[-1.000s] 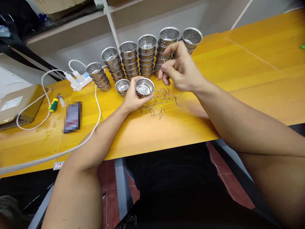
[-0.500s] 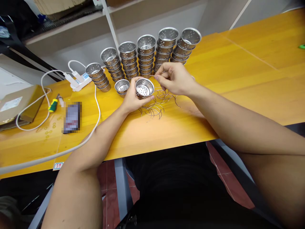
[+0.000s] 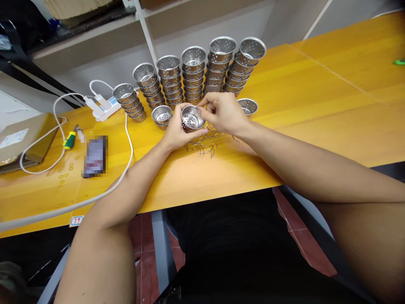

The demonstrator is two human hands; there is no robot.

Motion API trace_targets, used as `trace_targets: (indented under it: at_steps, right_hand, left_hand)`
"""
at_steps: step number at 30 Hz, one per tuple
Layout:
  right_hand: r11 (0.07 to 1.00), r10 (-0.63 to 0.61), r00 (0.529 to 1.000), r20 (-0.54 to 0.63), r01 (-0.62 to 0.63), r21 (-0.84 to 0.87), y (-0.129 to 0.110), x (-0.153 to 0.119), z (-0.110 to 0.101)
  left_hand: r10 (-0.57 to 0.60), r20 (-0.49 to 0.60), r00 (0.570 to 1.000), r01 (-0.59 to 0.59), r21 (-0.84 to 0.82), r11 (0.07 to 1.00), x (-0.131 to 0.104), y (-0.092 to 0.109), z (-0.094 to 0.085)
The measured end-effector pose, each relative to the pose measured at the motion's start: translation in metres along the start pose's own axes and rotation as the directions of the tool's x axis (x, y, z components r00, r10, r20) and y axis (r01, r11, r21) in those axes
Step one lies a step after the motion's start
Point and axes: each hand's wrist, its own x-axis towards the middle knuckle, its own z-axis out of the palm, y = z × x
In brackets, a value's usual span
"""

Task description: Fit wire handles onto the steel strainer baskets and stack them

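Observation:
My left hand [image 3: 179, 131] is wrapped around a small perforated metal cup [image 3: 192, 119], held tilted above the table with its opening toward me. At the right side of that cup's rim, my right hand [image 3: 221, 110] is closed in a pinch. Its fingers appear to hold a thin wire, mostly hidden by the fingertips now. Beneath both hands lies a loose pile of curved metal wires [image 3: 202, 148]. Another perforated cup [image 3: 247, 106] stands behind my right wrist, partly covered. To the left of my left hand is a short stack of cups [image 3: 162, 115].
Several tall stacks of perforated cups [image 3: 193, 69] stand along the back of the yellow table [image 3: 202, 185]. On the left are a power strip [image 3: 109, 109] with white cables, a green-and-yellow-handled tool [image 3: 69, 140], a blurred phone [image 3: 95, 156] and a cardboard box [image 3: 28, 139].
My right hand has moved left and slightly down, bringing its fingertips to the cup's rim. The cup behind my right wrist shows more now. My left hand has tilted its cup slightly.

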Motion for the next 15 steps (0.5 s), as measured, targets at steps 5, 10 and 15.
trace_targets:
  at_steps: [5, 10, 15]
  right_hand:
    - [0.999, 0.023, 1.0, -0.006, -0.023, -0.038, -0.002, -0.001, 0.002]
    - [0.999, 0.043, 0.999, -0.024, -0.042, 0.033, -0.006, -0.004, 0.009]
    - [0.992, 0.04, 0.999, 0.012, -0.041, 0.116, -0.007, -0.004, 0.015]
  left_hand:
    - [-0.004, 0.004, 1.0, 0.004, 0.007, 1.0, 0.001, 0.009, -0.001]
    - [-0.035, -0.011, 0.999, 0.036, 0.042, 0.998, 0.002, 0.016, -0.002]
    - [-0.027, 0.0, 1.0, 0.027, 0.038, 0.999, 0.002, 0.02, -0.005]
